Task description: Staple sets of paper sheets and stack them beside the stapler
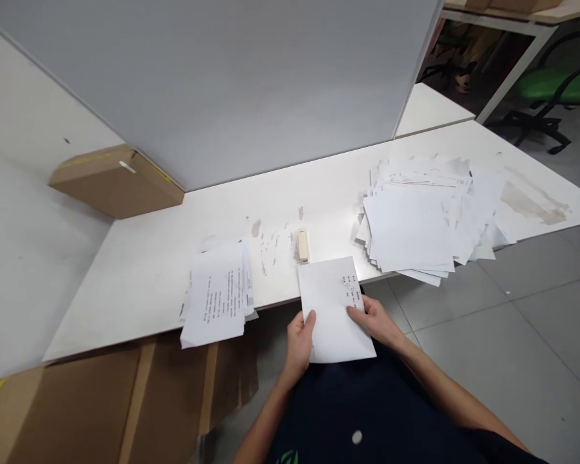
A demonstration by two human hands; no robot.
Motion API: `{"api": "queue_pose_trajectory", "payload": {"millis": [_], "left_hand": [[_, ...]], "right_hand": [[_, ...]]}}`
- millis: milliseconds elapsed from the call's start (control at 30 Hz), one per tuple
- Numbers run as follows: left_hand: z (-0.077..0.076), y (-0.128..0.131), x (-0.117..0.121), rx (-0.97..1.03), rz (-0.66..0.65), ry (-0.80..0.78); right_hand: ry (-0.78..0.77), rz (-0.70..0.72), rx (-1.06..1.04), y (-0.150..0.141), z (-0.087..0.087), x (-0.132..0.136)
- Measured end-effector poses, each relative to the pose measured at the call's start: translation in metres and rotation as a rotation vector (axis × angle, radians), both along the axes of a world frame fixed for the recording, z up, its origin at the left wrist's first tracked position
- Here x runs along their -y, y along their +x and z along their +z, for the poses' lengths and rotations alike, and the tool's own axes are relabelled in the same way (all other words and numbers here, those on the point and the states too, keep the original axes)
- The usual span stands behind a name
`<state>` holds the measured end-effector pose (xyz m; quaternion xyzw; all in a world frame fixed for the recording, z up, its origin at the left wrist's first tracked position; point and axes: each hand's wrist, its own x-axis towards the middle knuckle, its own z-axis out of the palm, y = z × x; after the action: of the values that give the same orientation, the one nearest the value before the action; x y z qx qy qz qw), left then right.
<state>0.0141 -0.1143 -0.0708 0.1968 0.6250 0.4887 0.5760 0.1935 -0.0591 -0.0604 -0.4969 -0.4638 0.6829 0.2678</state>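
Note:
A white sheet of paper (333,309) with a little print near its right edge is held over my lap, just past the front edge of the white table (140,264). My left hand (299,341) grips the sheet's lower left side, thumb on top. My right hand (374,319) pinches its right edge. A small stack of printed sheets (217,296) lies to the left and hangs over the table edge. A large messy pile of white sheets (420,219) sits to the right. A small beige stapler-like object (303,245) rests on the table just beyond the held sheet.
A grey partition panel (222,84) stands along the table's back. A brown cardboard box (116,180) lies at the left, and flattened cardboard (101,399) leans under the table. A green office chair (555,90) stands at the far right on the tiled floor.

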Motion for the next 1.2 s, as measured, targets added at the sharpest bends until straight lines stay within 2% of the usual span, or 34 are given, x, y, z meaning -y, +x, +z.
{"api": "queue_pose_trajectory", "payload": {"millis": [167, 267, 333, 433, 500, 633, 833, 1067, 1200], "left_hand": [[0.004, 0.000, -0.010, -0.013, -0.019, 0.009], [0.009, -0.004, -0.015, -0.115, -0.077, 0.018], [0.014, -0.009, -0.016, -0.333, -0.150, 0.019], [0.023, -0.018, -0.021, -0.864, -0.220, 0.051], [0.027, -0.024, -0.028, -1.162, -0.215, 0.147], [0.028, -0.029, -0.053, -1.431, -0.233, 0.348], [0.026, -0.030, -0.079, -1.545, -0.348, 0.297], [0.026, -0.031, -0.081, -1.580, -0.375, 0.291], [0.029, -0.030, -0.079, -1.463, -0.369, 0.278]], "right_hand": [[-0.028, -0.040, -0.026, 0.000, 0.000, -0.004], [-0.031, -0.061, -0.036, -0.001, 0.002, -0.009], [-0.031, -0.067, -0.038, -0.002, 0.004, -0.011], [-0.026, -0.071, -0.019, -0.004, 0.008, -0.014], [-0.026, -0.073, -0.008, -0.005, 0.012, -0.016], [-0.029, -0.072, -0.012, -0.007, 0.015, -0.018], [-0.046, -0.098, -0.031, -0.008, 0.016, -0.018], [-0.056, -0.098, -0.035, -0.008, 0.015, -0.020], [-0.061, -0.090, -0.065, -0.007, 0.014, -0.019]]}}
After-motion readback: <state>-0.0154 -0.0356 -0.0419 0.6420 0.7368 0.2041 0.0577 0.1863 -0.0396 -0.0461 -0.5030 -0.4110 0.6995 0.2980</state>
